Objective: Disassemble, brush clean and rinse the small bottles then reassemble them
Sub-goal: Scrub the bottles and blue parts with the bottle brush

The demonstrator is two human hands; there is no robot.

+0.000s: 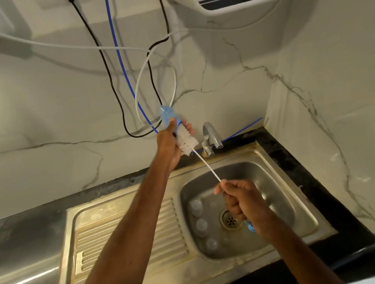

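Left hand (169,144) raised over the back edge of the sink (122,201), just left of the tap (211,135), fingers curled round a small blue bottle (168,116). White brush (187,143) head sits at the bottle's mouth, mostly outside it. Right hand (242,201) above the basin near the drain (229,220), fist wrapped round the brush stem. Three clear pieces (201,225) lie along the basin's left side.

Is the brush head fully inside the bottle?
No: the brush has its white bristles mostly outside the blue bottle held by the left hand.
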